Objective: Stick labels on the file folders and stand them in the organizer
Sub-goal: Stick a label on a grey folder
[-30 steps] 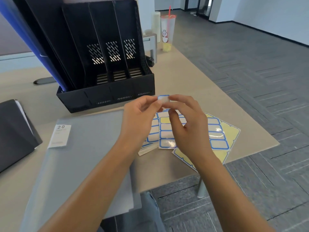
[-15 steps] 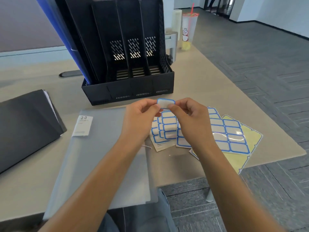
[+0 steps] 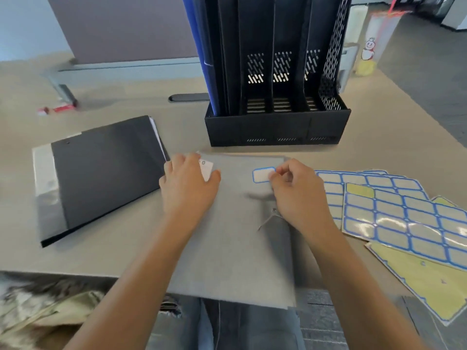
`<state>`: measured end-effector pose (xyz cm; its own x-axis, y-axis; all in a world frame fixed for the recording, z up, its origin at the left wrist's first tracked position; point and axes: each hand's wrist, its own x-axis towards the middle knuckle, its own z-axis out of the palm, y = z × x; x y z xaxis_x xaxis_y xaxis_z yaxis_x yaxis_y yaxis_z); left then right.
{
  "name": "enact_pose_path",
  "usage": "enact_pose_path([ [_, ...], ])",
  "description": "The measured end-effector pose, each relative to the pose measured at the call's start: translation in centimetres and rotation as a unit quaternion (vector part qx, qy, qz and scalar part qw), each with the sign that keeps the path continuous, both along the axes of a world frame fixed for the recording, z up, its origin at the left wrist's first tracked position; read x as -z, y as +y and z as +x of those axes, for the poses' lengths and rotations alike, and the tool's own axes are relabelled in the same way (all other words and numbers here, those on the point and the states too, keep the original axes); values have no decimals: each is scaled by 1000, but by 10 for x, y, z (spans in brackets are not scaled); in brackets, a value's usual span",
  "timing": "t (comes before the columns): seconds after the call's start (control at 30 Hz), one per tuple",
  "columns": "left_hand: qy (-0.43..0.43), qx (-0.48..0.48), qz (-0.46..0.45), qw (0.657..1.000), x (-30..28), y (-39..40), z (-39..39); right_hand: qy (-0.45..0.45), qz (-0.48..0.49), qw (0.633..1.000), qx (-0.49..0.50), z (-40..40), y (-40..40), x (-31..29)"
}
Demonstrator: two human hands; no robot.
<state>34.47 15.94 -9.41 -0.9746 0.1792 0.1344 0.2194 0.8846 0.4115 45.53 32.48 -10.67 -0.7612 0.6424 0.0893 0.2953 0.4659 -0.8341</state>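
Note:
A grey file folder (image 3: pixel 235 238) lies flat in front of me, its near edge hanging over the desk. My left hand (image 3: pixel 188 189) rests flat on its upper left part, next to a white tag (image 3: pixel 207 169). My right hand (image 3: pixel 295 195) pinches a blue-bordered white label (image 3: pixel 262 175) by its right end, at the folder's upper right. Behind the folder stands the black organizer (image 3: pixel 278 127), with a blue folder (image 3: pixel 199 46) upright in its left slot. A black folder (image 3: pixel 101 173) lies flat on the left.
Sheets of blue-bordered labels (image 3: pixel 404 213) on yellow backing are spread to the right of the grey folder. A plastic drink cup (image 3: pixel 376 41) with a straw stands at the back right. A small red and white item (image 3: pixel 56 109) lies far left. The desk edge runs just below my forearms.
Both hands held the label in the air above the sheets. Now my left hand has let go and lies on the folder, and my right hand has brought the label down to the folder.

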Motion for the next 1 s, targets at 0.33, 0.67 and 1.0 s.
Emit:
enact_pose_path([
  [0.33,-56,-28,135,989,3,-7,-7,-11,46,998,-39,-8,-17,7],
  [0.67,34,-5,314,949,-27,-10,-3,102,20,995,1,-12,-8,3],
  [1.0,161,23,440,883,-80,-24,5,255,-50,965,42,-29,-1,-52],
])
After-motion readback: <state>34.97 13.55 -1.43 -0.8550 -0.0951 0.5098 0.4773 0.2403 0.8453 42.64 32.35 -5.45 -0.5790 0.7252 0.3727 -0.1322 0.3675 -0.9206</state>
